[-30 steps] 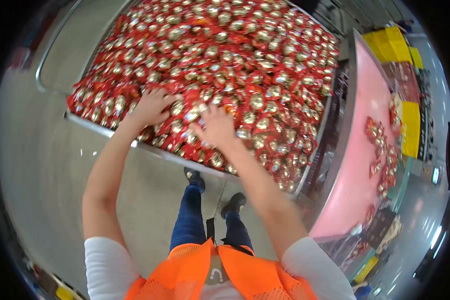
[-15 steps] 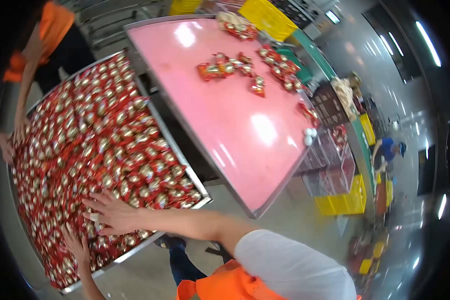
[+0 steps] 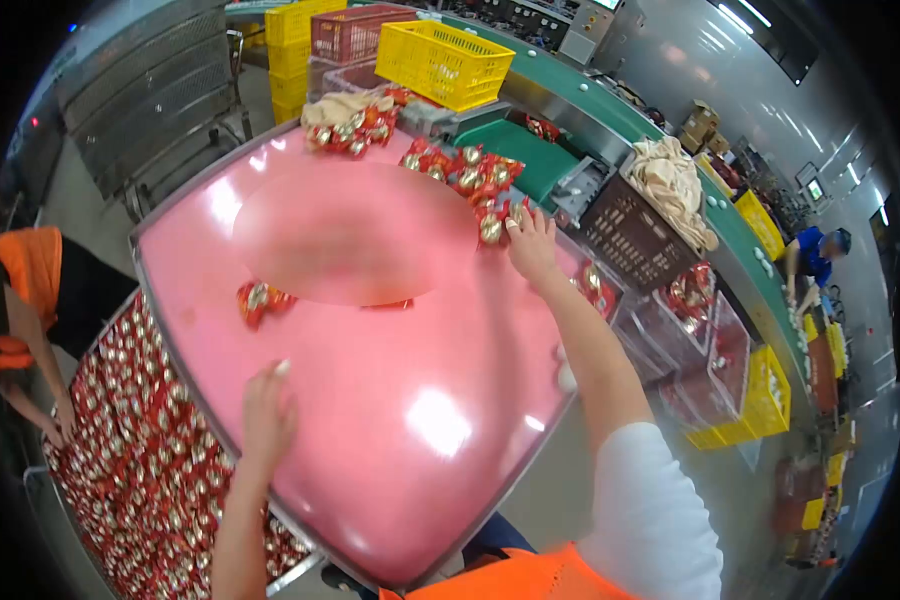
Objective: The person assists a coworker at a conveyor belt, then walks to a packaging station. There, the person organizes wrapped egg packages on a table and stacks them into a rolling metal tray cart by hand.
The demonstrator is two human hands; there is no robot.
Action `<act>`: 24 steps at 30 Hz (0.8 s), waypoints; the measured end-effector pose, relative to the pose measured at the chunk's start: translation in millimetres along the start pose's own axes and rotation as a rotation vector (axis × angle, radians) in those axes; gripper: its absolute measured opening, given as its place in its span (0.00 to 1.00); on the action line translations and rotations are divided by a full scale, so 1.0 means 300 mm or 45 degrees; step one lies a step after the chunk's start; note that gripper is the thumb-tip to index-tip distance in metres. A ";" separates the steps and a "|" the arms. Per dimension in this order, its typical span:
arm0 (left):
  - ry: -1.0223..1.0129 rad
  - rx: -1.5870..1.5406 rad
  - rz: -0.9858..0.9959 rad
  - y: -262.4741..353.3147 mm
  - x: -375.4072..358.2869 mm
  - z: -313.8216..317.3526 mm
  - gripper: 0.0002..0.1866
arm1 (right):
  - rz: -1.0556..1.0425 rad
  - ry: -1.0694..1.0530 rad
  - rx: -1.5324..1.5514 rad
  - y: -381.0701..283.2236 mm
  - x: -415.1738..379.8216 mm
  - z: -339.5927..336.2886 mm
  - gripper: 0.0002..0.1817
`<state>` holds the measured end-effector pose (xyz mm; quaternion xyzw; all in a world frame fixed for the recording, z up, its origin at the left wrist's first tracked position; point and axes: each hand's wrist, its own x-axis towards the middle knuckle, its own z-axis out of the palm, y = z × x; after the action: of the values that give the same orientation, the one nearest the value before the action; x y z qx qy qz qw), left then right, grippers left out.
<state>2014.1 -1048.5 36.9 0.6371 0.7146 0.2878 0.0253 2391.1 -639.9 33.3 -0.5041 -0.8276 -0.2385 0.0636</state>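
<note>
My right hand (image 3: 533, 243) reaches across the pink tabletop (image 3: 410, 370), its fingers spread and touching a red-and-gold wrapped packet (image 3: 491, 229) at the edge of a small pile (image 3: 485, 172). Over the near left part of the tabletop hovers my left hand (image 3: 270, 415), blurred, its thumb apart from loosely bent fingers and nothing visible in it. A single packet (image 3: 260, 300) lies beyond that hand. Part of the tabletop's middle is smeared out, so what lies there is hidden. At lower left, a metal-rimmed tray (image 3: 295, 572) holds many similar packets.
A co-worker's hands (image 3: 62, 425) rest among the packets in the tray. Along the far side stand a yellow crate (image 3: 445, 65), a green conveyor (image 3: 520, 155) and a brown crate (image 3: 635, 235) with cloth. Clear bins (image 3: 710, 375) stand at right.
Both my hands have left the packets in the tray and moved over the pink tabletop. My right hand has come to the packets at its far side. The view has turned toward the tabletop.
</note>
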 end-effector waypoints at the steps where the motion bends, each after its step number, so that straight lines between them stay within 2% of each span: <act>1: 0.052 -0.023 0.042 0.062 0.130 0.114 0.28 | 0.012 0.016 0.018 0.042 0.069 0.028 0.26; 3: -0.033 -0.129 -0.199 0.176 0.406 0.323 0.29 | 0.117 -0.140 0.229 0.073 0.175 0.048 0.31; 4: -0.053 -0.018 -0.284 0.252 0.544 0.395 0.29 | 0.091 -0.110 0.220 0.073 0.216 0.103 0.39; 5: -0.074 0.091 -0.372 0.300 0.653 0.453 0.28 | 0.116 -0.235 0.412 0.055 0.250 0.124 0.42; 6: -0.075 0.101 -0.377 0.307 0.720 0.510 0.28 | 0.154 -0.261 0.401 0.023 0.266 0.124 0.41; 8: -0.148 0.422 -0.430 0.326 0.793 0.606 0.26 | 0.289 -0.394 0.586 -0.054 0.264 0.135 0.39; 9: -0.172 0.422 -0.444 0.325 0.795 0.615 0.26 | 0.273 -0.246 0.685 -0.097 0.224 0.170 0.35; 10: -0.249 0.412 -0.319 0.308 0.784 0.596 0.24 | 0.185 -0.278 0.711 -0.160 0.194 0.233 0.34; 11: -0.330 0.402 -0.199 0.293 0.759 0.577 0.22 | 0.129 -0.300 0.748 -0.208 0.134 0.154 0.32; 12: -0.485 0.367 -0.215 0.308 0.715 0.537 0.21 | 0.070 -0.335 0.791 -0.249 0.070 0.047 0.30; 13: -0.525 0.366 -0.258 0.318 0.654 0.490 0.21 | 0.046 -0.385 0.807 -0.289 0.026 0.018 0.30; 15: -0.590 0.426 0.100 0.323 0.479 0.395 0.22 | -0.054 -0.303 1.064 -0.376 -0.098 -0.025 0.28; 16: -0.598 0.412 0.131 0.320 0.394 0.365 0.22 | -0.270 -0.183 0.966 -0.446 -0.154 0.141 0.24; 17: -0.635 0.408 0.085 0.338 0.331 0.321 0.22 | -0.296 -0.229 0.993 -0.450 -0.159 0.132 0.24; 19: -0.670 0.230 0.016 0.376 0.257 0.227 0.19 | 0.270 -0.969 2.270 -0.358 -0.132 0.068 0.23; 20: -0.672 0.230 -0.007 0.355 0.220 0.231 0.19 | 0.268 -0.891 2.335 -0.304 -0.131 -0.021 0.23; 21: -0.554 0.126 -0.018 0.321 0.171 0.259 0.21 | 0.271 -0.811 2.398 -0.252 -0.143 -0.086 0.23; 22: -0.430 0.026 -0.025 0.290 0.133 0.283 0.23 | 0.007 -0.637 2.263 -0.228 -0.149 -0.017 0.21; 23: -0.433 0.026 -0.035 0.283 0.111 0.300 0.23 | -0.237 -0.462 2.115 -0.221 -0.160 0.049 0.20; 24: -0.230 -0.188 -0.199 0.295 0.106 0.321 0.25 | -0.238 -0.469 2.119 -0.214 -0.159 -0.005 0.20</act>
<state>2126.3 -980.6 6.7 0.5990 0.7339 0.2782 0.1585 2358.3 -703.3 -3.1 -0.2537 -0.7684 0.5280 0.2576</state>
